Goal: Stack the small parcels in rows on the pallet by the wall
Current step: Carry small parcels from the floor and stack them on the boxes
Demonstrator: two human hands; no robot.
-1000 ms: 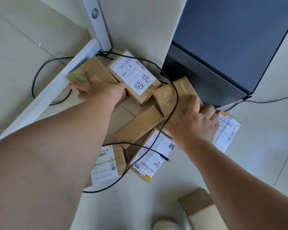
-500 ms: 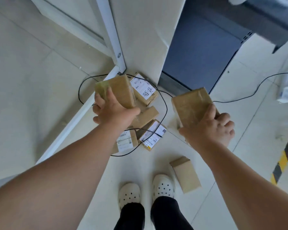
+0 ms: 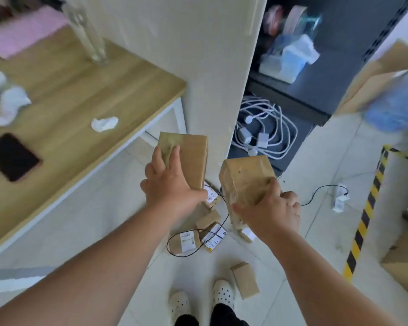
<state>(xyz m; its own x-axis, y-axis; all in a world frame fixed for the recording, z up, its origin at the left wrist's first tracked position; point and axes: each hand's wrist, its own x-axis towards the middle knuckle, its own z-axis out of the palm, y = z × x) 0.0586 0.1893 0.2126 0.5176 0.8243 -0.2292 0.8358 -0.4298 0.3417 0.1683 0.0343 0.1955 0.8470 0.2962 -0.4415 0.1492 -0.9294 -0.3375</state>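
Nearest, by the person's shoes, one loose parcel [image 3: 245, 280] lay on the floor, and a little farther a cluster of parcels [image 3: 186, 242] lay heaped beside the wall. Above them the left grip [image 3: 169, 184] was clamped on a brown parcel [image 3: 191, 156] and the right grip [image 3: 270, 208] on a taped parcel [image 3: 245, 176]. No pallet was in view, so the stacking looked barely begun.

Plain brown parcel [image 3: 192, 156] is gripped in the left hand [image 3: 170, 187], tape-wrapped parcel [image 3: 245, 180] in the right hand [image 3: 272, 209], both held up off the floor [image 3: 99, 220]. More small parcels [image 3: 185, 241] are scattered below, looped by a black cable [image 3: 167, 244].
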